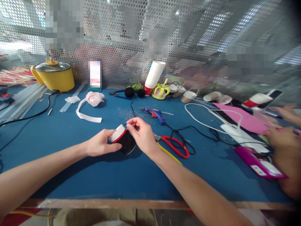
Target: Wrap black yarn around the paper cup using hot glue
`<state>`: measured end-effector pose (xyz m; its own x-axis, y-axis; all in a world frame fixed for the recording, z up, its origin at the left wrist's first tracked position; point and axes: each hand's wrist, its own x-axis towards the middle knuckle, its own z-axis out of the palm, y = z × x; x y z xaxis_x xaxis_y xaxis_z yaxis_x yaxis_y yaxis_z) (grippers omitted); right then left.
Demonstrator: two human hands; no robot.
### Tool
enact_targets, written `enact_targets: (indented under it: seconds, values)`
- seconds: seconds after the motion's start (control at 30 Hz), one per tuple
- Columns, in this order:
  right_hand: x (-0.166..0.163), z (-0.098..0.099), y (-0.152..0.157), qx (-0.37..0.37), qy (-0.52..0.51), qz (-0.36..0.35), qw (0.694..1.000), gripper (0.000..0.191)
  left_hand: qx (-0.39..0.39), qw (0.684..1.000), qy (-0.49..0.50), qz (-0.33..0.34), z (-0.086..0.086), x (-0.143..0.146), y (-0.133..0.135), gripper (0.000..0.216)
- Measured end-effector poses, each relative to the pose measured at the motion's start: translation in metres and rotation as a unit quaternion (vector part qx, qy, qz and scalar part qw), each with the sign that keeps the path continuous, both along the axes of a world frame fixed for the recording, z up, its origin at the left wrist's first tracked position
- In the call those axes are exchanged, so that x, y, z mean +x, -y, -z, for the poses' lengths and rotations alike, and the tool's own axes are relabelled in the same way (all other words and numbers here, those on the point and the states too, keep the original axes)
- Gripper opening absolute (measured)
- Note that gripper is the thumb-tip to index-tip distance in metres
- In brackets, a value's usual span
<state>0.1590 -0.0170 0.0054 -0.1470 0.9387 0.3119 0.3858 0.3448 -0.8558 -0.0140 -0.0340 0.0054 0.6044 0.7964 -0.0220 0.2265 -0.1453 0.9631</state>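
My left hand (102, 142) is closed round a paper cup (127, 142) with a white end, a red band and a black body. The cup lies tilted just above the blue table. At its far edge my right hand (142, 135) pinches a thin black yarn (132, 108) between thumb and fingers. The yarn runs back over the table to a black ball of yarn (129, 92). Close to my right hand lie red-handled scissors (175, 146), partly behind the hand, and a blue glue gun (154, 113).
A yellow electric pot (57, 77) and clear glue sticks (25, 103) stand left. Pink ribbon (94, 99), stacked white cups (154, 75) and a yellow basket (161, 91) line the back. Cords and a purple power strip (258, 163) lie right, beside another person's hands (284, 138).
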Motion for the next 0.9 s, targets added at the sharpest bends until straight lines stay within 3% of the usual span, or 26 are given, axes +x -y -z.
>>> enact_targets:
  seconds: [0.47,0.7,0.9]
  values:
    - [0.0,0.002,-0.002,0.033,0.046,0.02,0.998,0.005,-0.002,1.0,-0.019,-0.003,-0.002,0.001,-0.001,0.021]
    - [0.001,0.009,-0.007,-0.069,-0.006,-0.007,0.998,0.006,-0.113,0.991,0.014,0.074,-0.009,-0.004,-0.006,0.035]
    - [0.001,0.008,-0.005,-0.041,0.006,0.005,0.999,0.008,-0.136,0.989,0.047,0.039,-0.009,-0.001,-0.005,0.032]
